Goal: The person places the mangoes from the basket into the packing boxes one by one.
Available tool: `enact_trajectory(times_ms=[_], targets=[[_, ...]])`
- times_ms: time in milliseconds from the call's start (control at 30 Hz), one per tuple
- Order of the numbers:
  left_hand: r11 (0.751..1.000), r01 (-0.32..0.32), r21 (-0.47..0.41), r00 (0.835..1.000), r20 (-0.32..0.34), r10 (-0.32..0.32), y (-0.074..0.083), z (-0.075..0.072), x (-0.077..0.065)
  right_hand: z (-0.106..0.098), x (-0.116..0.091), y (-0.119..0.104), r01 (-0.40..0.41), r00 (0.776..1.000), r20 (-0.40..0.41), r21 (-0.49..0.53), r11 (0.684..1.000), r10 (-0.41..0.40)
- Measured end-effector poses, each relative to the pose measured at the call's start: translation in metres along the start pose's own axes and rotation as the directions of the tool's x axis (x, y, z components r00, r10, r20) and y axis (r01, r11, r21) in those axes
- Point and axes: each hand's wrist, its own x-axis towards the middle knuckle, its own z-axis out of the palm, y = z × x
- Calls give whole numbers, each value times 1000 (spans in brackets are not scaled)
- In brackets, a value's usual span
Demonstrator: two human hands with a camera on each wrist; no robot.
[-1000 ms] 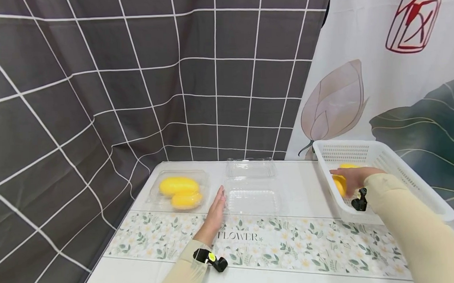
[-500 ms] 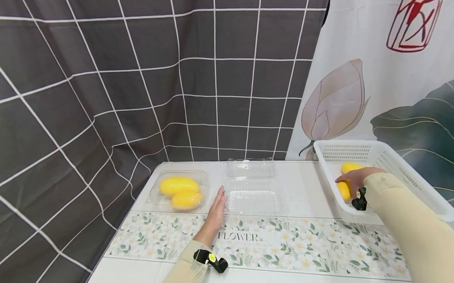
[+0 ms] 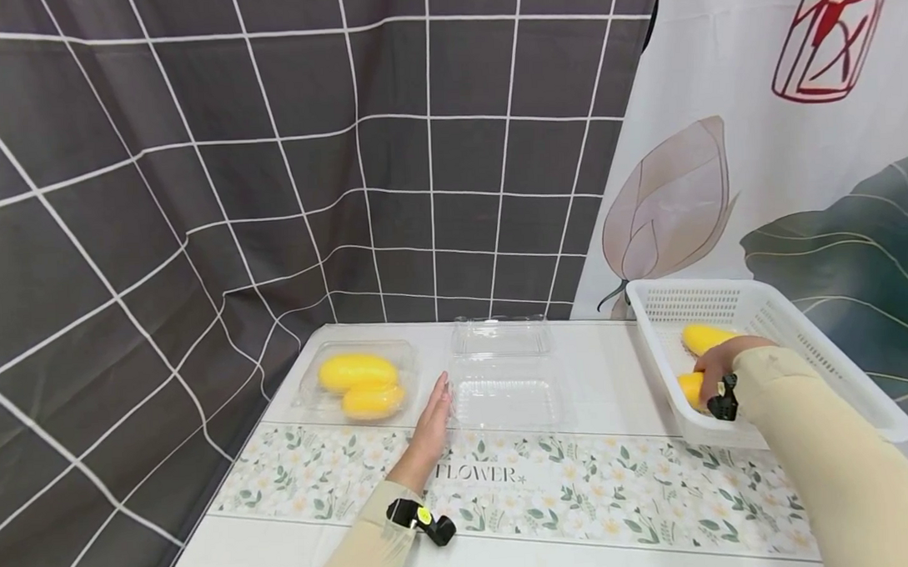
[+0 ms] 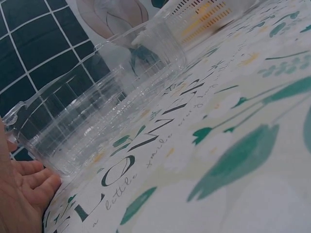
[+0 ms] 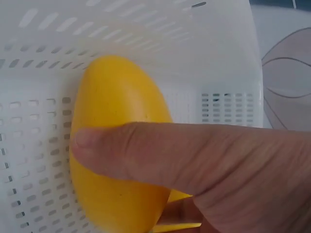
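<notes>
Inside the white basket (image 3: 656,376) at the right, my right hand (image 3: 727,361) grips a smooth yellow mango (image 5: 114,94). The thumb lies across its upper side in the right wrist view, and fingers show partly at its far side. Another yellow mango (image 3: 702,338) lies in the basket just beyond that hand. My left hand (image 3: 428,435) rests with its fingers extended along the left side of a clear plastic box (image 3: 506,403). That box stands with its lid (image 3: 501,338) folded back, and nothing lies in it. In the left wrist view the fingertips touch the box's lower corner.
Left of my left hand, a second clear box (image 3: 319,405) holds two yellow mangoes (image 3: 358,373). A floral strip (image 3: 581,479) printed with FLOWER runs across the white table (image 3: 600,370). A dark grid curtain (image 3: 465,158) and a white printed curtain (image 3: 676,201) hang behind.
My right hand has shifted slightly right and closer around the mango in the basket, and the mango behind it shows more. The left hand has not moved.
</notes>
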Motion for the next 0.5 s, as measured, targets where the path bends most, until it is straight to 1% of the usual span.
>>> enact_trajectory(times_ms=[33,100,233,367,433,500], targets=[[1000,4,0,1000,0,-4,0,0,0,2,-8,-1,-39,999,-34,70,997,41],[1000,6,0,1000,-1,-6,0,0,0,4,-20,-4,-97,991,-71,174,980,111],[1000,8,8,1000,-8,-8,0,0,-1,7,-30,-7,-166,976,-99,255,953,196],[1000,12,13,1000,-10,-12,0,-1,0,10,-32,-5,-185,967,-111,317,930,231],[1000,15,9,1000,-8,-14,-2,-1,0,11,-32,-3,-185,963,-121,357,916,242],[1000,18,3,1000,-4,-18,-3,-1,0,12,-31,-2,-178,961,-131,376,910,242]])
